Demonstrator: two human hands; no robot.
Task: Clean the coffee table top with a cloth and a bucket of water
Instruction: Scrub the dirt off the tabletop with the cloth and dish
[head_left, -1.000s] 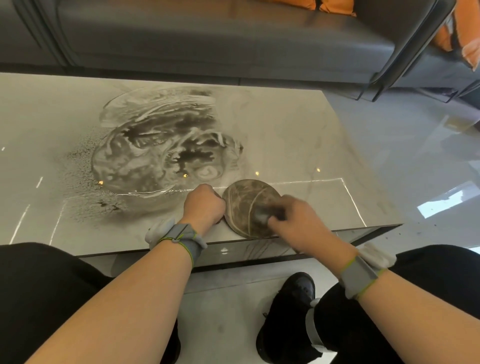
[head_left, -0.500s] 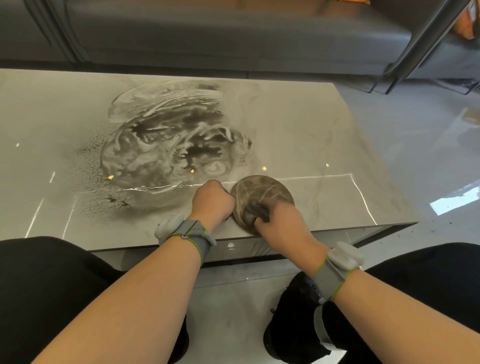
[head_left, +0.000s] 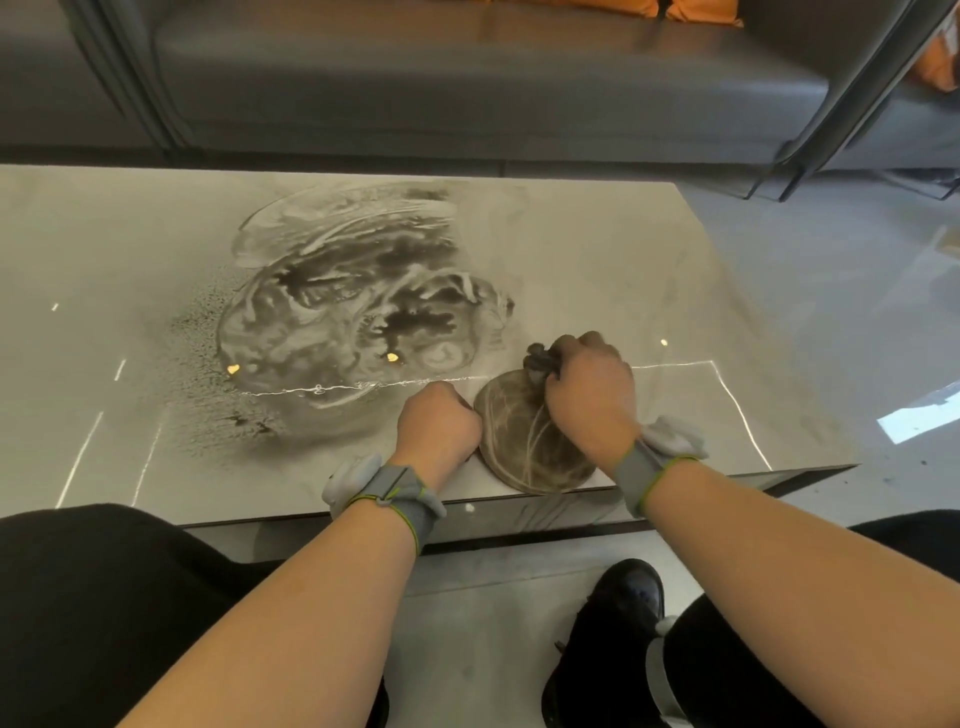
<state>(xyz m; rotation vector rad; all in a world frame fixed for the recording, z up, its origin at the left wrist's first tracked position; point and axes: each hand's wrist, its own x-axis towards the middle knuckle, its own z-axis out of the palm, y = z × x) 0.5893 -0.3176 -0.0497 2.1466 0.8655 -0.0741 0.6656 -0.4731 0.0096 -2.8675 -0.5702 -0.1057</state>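
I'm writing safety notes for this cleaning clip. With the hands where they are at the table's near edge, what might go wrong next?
1. The round disc sits right at the near edge of the coffee table; a push from the right hand may tip it off.
2. The right hand's dark cloth looks soiled, so wiping may smear.
3. The wet dark stain may spread toward the left hand.

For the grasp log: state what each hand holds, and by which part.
The right hand grips a dark crumpled cloth, bunched under its fingers, over the round disc. The left hand is a closed fist beside the disc; nothing shows in it.
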